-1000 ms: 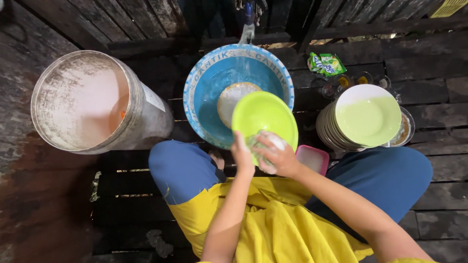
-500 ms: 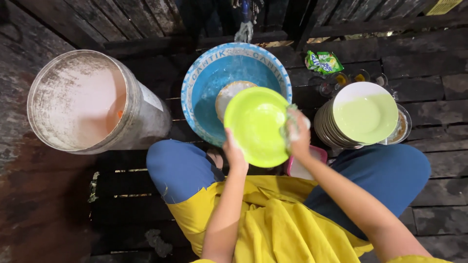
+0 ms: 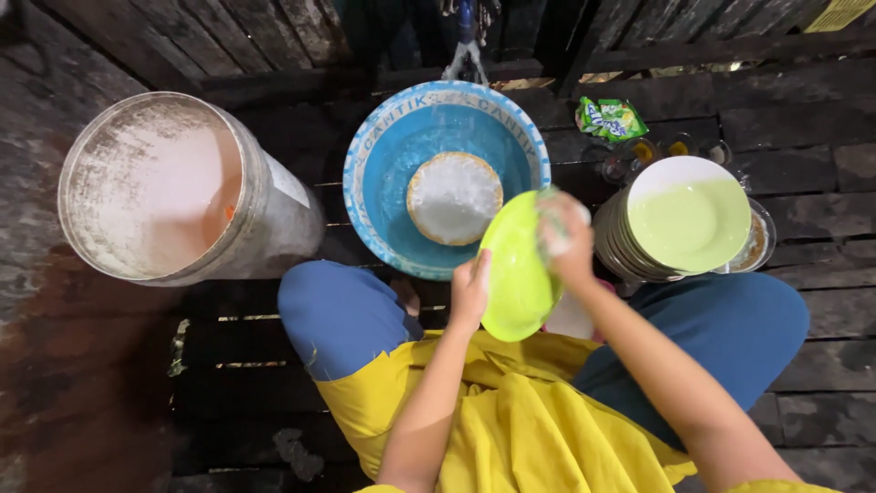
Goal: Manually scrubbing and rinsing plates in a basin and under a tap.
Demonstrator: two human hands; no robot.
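I see the left hand (image 3: 471, 290) gripping the lime-green plate (image 3: 513, 274) by its edge, tilted over the blue basin (image 3: 383, 151). The right hand (image 3: 564, 239) presses a soapy sponge (image 3: 557, 212) against the plate's upper rim. The plate stack (image 3: 689, 224) stands just right.

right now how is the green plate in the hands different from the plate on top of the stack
The held green plate is tilted nearly on edge; the top plate of the stack lies flat. The held plate is gripped by the left hand and rubbed by the soapy right hand; the top plate is untouched. The held plate is bright lime; the top plate looks paler, partly white. Both are round and greenish.
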